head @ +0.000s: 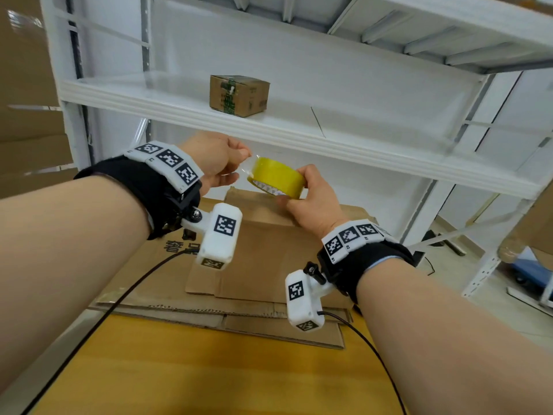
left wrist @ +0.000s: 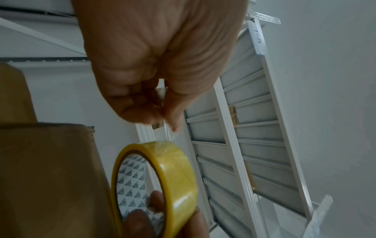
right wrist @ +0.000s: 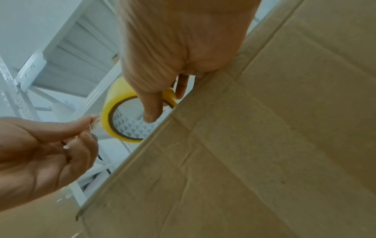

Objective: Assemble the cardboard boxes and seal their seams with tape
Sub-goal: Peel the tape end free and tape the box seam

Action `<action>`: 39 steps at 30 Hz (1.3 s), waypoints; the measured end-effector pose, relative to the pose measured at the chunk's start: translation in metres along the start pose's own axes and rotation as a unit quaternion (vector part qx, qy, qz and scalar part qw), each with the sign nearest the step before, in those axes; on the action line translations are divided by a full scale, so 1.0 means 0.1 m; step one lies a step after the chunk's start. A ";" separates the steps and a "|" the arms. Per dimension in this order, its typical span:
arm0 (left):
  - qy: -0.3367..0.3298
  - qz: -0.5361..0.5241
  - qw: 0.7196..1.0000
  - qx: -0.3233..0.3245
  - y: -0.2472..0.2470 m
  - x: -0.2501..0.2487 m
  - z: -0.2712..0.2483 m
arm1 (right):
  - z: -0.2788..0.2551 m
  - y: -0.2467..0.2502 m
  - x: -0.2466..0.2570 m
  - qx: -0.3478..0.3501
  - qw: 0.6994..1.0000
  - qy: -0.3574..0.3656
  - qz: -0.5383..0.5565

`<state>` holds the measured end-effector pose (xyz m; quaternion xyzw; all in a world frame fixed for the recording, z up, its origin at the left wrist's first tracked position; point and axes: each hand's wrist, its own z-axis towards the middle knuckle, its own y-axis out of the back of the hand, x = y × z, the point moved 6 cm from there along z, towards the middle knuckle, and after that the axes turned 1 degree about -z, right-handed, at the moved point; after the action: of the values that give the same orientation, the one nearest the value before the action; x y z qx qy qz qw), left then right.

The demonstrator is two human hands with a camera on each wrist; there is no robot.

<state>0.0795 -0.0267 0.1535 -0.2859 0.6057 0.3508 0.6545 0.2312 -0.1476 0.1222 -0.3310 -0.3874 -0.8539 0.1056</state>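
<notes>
From the head view, the right hand (head: 311,199) holds a yellow roll of clear packing tape (head: 276,176) up at chest height, thumb inside the patterned core and fingers curled over the outer rim, while the left hand (head: 217,161) pinches the freed end of the tape between thumb and forefinger just beside the roll. Directly below both hands lies a stack of flattened brown cardboard boxes (head: 269,265), flat on the yellow wooden table (head: 209,369) and reaching past its far edge toward the white metal shelf (head: 299,127), where a small taped brown carton (head: 238,95) stands. The left wrist view shows the left thumb and fingers closed on a short clear strip rising from the roll (left wrist: 162,177), the roll's axis running roughly across the line between the hands. In the right wrist view the right thumb sits in the core of the roll (right wrist: 126,116), the left hand (right wrist: 50,145) near it, and the creased cardboard (right wrist: 254,153) fills the lower right. Judged from this, the strip will draw out leftward, and the boxes, not yet folded up, lie below and nearer the right hand.
</notes>
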 end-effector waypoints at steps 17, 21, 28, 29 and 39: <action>0.056 -0.057 0.997 -0.002 0.09 0.07 -0.12 | 0.07 0.12 0.01 -0.052 0.996 -0.021 0.070; 0.051 0.007 0.998 -0.020 0.13 0.08 -0.14 | 0.09 0.13 0.05 -0.054 0.996 -0.019 0.065; 0.101 0.015 0.995 0.004 0.16 0.20 -0.16 | 0.09 0.07 0.08 -0.063 0.994 -0.051 0.068; 0.104 -0.001 0.995 0.007 0.17 0.22 -0.16 | 0.10 0.06 0.10 -0.065 0.995 -0.054 0.060; 0.115 -0.036 0.992 0.032 0.30 0.38 -0.20 | 0.25 -0.30 0.34 -0.075 0.981 -0.136 0.113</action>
<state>0.0438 -0.0208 0.1155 -0.3249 0.6774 0.2727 0.6009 0.2042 -0.1067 0.1383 -0.4922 -0.2932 -0.8104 0.1227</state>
